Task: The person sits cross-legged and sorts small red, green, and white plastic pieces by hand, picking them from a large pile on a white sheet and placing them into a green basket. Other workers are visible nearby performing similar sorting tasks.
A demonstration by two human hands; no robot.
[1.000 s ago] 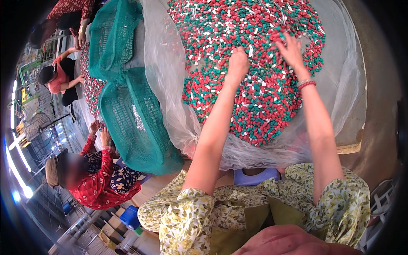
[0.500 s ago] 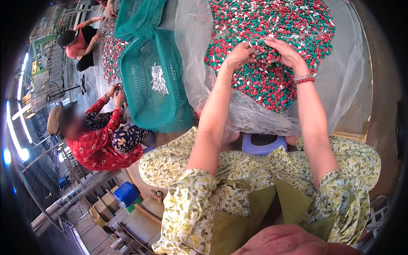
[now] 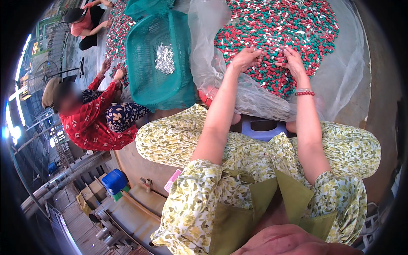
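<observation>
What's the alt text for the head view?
The person's left hand and right hand pick at a heap of small red and green pieces on clear plastic sheeting; a green mesh basket sits left.

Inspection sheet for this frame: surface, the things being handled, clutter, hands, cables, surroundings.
Surface: clear plastic sheet spread on the floor, carrying the pile.
Things handled: heap of small red and green pieces with some silvery bits mixed in.
Clutter: green mesh basket to the left of the sheet, holding a small bunch of silvery metal pieces; a blue stool under the person.
Hands: left hand closed over the pile's near edge; right hand, red bead bracelet on its wrist, fingers pinching something small, too small to identify.
Cables: nothing seen.
Surroundings: two other people sorting a similar pile at left; blue container lower left.
</observation>
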